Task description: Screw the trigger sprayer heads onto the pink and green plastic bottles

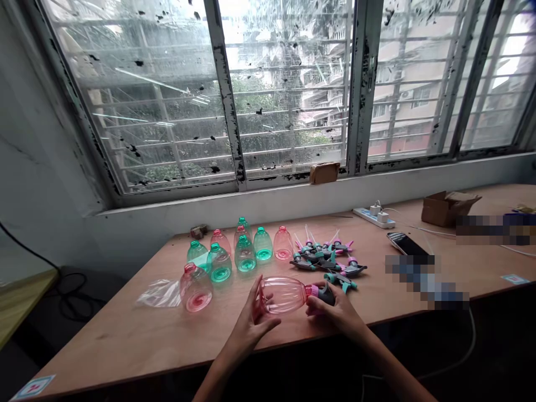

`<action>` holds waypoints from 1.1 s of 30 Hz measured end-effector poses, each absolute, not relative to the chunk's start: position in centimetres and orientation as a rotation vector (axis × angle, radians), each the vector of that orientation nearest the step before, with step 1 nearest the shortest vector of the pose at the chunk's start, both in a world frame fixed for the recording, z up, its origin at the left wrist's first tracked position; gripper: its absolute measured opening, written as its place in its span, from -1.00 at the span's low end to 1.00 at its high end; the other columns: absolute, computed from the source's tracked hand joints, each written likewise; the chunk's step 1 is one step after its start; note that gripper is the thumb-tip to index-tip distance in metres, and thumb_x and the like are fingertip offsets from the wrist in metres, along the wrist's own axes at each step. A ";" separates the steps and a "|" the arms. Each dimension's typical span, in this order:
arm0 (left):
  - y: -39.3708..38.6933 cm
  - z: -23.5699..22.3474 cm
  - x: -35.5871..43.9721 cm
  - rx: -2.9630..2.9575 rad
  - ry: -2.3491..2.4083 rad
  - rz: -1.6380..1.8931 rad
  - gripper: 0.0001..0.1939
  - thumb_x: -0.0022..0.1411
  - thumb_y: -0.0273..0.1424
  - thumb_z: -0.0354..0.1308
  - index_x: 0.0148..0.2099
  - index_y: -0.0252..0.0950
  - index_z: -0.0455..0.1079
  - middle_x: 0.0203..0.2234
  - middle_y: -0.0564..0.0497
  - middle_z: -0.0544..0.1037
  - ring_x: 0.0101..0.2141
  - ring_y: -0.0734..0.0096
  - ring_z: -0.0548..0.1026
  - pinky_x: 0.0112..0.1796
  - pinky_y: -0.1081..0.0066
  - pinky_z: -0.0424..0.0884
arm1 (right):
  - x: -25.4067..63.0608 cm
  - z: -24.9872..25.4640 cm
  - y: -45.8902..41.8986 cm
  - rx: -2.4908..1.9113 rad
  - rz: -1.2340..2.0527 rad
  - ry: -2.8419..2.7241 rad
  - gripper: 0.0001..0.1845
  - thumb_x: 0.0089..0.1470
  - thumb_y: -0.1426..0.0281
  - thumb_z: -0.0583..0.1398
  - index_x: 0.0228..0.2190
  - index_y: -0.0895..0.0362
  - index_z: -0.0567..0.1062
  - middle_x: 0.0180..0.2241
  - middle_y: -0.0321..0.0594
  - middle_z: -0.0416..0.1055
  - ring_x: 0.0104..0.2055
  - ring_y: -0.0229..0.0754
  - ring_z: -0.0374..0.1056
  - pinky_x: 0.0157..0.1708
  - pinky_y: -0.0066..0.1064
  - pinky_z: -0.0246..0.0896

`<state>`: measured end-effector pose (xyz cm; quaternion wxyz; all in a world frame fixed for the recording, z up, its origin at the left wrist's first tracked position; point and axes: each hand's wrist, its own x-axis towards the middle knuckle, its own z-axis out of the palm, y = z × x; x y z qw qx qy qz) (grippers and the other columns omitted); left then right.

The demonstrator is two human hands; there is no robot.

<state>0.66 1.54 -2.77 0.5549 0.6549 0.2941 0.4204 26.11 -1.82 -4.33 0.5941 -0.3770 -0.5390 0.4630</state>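
A clear pink spray bottle (282, 295) lies sideways between my two hands, just above the front of the table. My left hand (250, 318) cups its base, thumb below and fingers behind. Around the grey and pink trigger sprayer (324, 295) at the bottle's neck, my right hand (335, 307) is closed. Sprayer and neck meet; how tightly they are joined I cannot tell. Beyond my right hand lies a pile of loose trigger sprayers (320, 257) in grey, pink and green. Several pink and green bottles without sprayers stand to the left, among them a pink bottle (196, 287) nearest me.
A crumpled clear plastic bag (159, 294) lies left on the wooden table (138, 346). Toward the right are a phone (408, 245), a power strip (374, 216) with plugs and a cardboard box (446, 209). Blurred patches hide some items there. Windows rise behind the table.
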 end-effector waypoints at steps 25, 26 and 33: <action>1.2 -2.5 0.6 1.585 0.667 1.022 0.03 0.07 -0.29 0.41 0.42 0.02 -0.14 0.36 -0.15 0.09 0.32 -0.05 0.09 0.28 -0.02 0.00 | 26.2 -4.3 -2.1 -0.889 1.103 -1.264 -0.55 0.02 0.12 0.37 -0.21 0.15 0.42 -0.43 -0.18 0.56 -0.41 -0.04 0.57 -0.38 -0.22 0.54; 1.1 -2.3 0.7 1.579 0.663 1.013 0.06 0.07 -0.29 0.42 0.43 0.04 -0.17 0.37 -0.15 0.06 0.32 -0.05 0.11 0.28 -0.03 0.00 | 26.2 -4.3 -2.1 -0.890 1.103 -1.261 -0.55 0.02 0.12 0.37 -0.20 0.16 0.42 -0.42 -0.18 0.56 -0.41 -0.04 0.56 -0.37 -0.22 0.54; 1.4 -2.5 0.8 1.499 0.772 0.989 -0.06 0.13 -0.15 0.34 0.41 -0.24 -0.04 0.13 -0.30 0.37 0.13 -0.07 0.38 0.15 -0.03 0.25 | 26.2 -4.0 -2.3 -0.899 1.116 -1.305 -0.55 0.03 0.12 0.37 -0.20 0.15 0.41 -0.44 -0.21 0.55 -0.42 -0.07 0.56 -0.36 -0.26 0.50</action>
